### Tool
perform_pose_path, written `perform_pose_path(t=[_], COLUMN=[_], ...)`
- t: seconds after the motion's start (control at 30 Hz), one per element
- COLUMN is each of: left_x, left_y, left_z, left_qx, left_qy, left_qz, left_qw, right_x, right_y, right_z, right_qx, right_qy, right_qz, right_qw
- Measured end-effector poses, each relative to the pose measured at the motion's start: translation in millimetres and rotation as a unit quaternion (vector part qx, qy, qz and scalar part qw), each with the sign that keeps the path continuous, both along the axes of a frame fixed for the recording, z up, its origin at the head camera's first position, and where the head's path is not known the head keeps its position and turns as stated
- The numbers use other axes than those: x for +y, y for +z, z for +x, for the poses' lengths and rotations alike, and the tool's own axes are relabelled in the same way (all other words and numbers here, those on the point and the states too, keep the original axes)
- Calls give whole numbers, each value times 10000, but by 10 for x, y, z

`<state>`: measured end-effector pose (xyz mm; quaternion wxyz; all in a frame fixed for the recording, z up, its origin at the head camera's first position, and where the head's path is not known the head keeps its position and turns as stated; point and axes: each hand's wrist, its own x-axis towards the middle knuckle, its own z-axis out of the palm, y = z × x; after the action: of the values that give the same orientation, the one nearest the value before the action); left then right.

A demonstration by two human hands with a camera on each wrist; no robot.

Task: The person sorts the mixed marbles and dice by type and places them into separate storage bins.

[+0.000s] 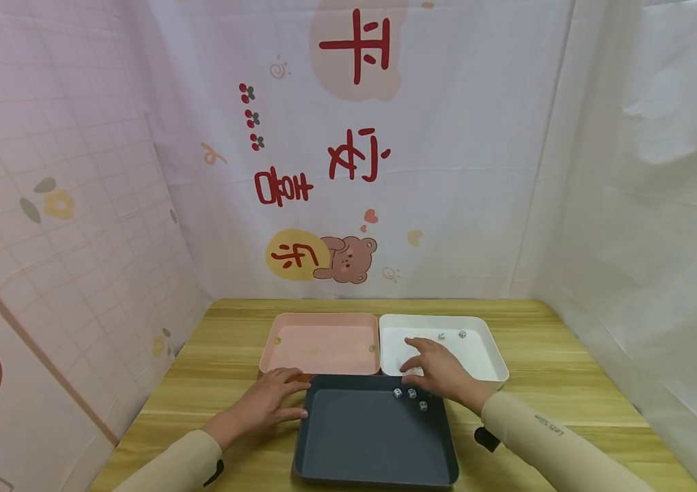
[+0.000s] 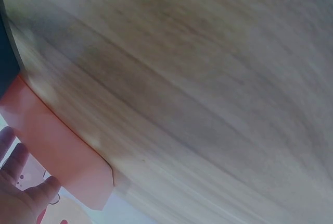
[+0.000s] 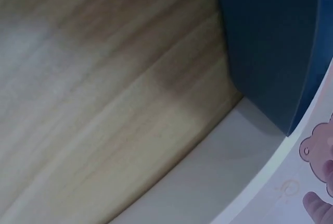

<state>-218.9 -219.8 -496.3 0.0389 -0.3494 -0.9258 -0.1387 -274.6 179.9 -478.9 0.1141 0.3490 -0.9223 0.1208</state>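
Observation:
My right hand [image 1: 437,369] hovers over the near edge of the white tray [image 1: 493,352], its fingers spread and loosely bent. Whether anything lies under its fingertips is hard to see. Just below it, several small white dice [image 1: 412,393] with dark marks sit in the far right corner of the dark grey tray [image 1: 373,437]. Two similar dice [image 1: 462,334] lie at the back of the white tray. At the dark tray's left rim, my left hand [image 1: 265,403] rests with relaxed fingers and holds nothing. Only some fingertips [image 3: 316,208] show in the right wrist view.
Left of the white tray stands a pink tray [image 1: 324,342] with a small yellow piece [image 1: 277,340] and a pale piece [image 1: 372,348] inside. All three trays stand close together on a wood-grain table [image 1: 545,342]. Printed white cloth [image 1: 465,171] hangs behind and on both sides.

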Motion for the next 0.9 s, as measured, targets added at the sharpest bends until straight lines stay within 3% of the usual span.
perform_pose_path(t=[0.6,0.9], left_x=[8,10], left_y=[-3,-4], left_z=[-5,-4], left_qx=[-11,-90], left_qy=[39,52], left_qz=[-49,-14], left_qw=[10000,9999], right_x=[213,274], right_y=[-169,-271], right_z=[190,198], right_qx=[-90,33], right_qy=[294,469], right_qz=[402,421], right_qw=[9987,9980])
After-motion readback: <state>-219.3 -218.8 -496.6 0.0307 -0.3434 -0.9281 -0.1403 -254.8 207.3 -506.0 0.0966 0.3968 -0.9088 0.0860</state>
